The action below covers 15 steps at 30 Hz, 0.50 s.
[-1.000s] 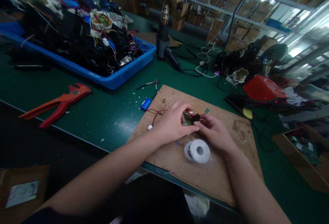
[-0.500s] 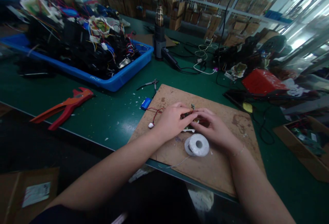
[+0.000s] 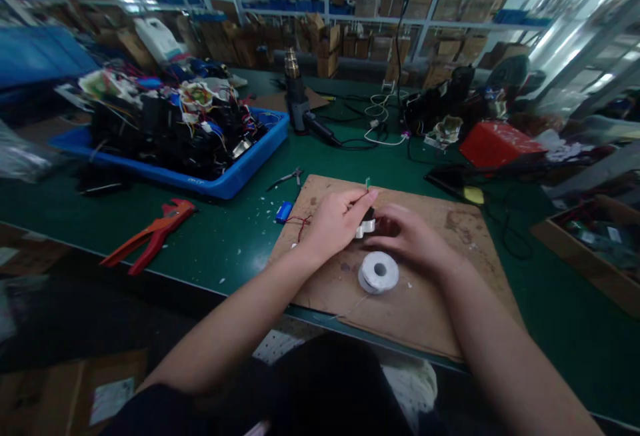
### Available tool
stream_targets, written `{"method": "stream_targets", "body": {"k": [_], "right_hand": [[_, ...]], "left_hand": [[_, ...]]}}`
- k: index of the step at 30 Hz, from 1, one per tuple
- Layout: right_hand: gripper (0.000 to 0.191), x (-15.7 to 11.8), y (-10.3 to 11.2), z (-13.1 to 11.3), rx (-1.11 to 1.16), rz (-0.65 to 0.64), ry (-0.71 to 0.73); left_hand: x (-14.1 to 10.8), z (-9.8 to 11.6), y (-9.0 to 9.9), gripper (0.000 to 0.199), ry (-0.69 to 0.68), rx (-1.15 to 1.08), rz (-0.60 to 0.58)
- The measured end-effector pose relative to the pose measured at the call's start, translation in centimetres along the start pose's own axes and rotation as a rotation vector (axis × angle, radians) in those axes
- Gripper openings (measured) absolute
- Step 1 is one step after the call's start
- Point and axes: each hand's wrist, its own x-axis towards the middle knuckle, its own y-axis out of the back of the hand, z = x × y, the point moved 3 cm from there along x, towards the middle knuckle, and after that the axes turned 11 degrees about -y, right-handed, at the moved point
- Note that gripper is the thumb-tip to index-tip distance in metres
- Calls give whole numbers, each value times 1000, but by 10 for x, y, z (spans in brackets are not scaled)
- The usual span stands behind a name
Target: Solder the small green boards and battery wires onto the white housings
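Pinched in my left hand (image 3: 336, 220) is a small electronic assembly with a black body and a wavy white plastic piece (image 3: 366, 228). A little green circuit board (image 3: 368, 183) sticks up beyond my fingertips. My right hand (image 3: 415, 237) curls around the assembly's right side, thumb below and fingers above; its fingertips are partly hidden. Just in front of the hands, a white spool of thin wire (image 3: 379, 272) rests on the brown board (image 3: 425, 316). Left of my left hand lies a blue battery pack (image 3: 284, 212) with red and black leads.
Orange-red cutters (image 3: 153, 236) and small pliers (image 3: 287, 178) lie on the green table. Behind them, a blue tray (image 3: 220, 186) is heaped with wired parts. A heat gun (image 3: 299, 99) stands upright at the back. On the right are a red box (image 3: 500, 145) and a cardboard box (image 3: 585, 269).
The assembly has been turned, so its white piece now faces me more upright. My right fingers have drawn back slightly from my left hand. The camera view has tilted up.
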Motion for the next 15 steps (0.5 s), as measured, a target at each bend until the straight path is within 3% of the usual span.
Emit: {"method": "stream_targets", "body": {"k": [4,10,12,15], "right_hand": [[18,1,15,-11,18,306,66],[26,-16,60,-32,-18,724,173],[24,-24,73,-39,-81,778,202],[21,-40,82,-43,-232,737,144]], "left_hand": [[37,34,5,34,-172,-92,59],[83,85,-1,25,-502,-127,14],[88,92,-3,26,-515,-129,-2],[88,88,-5,26,-464,-91,-12]]}}
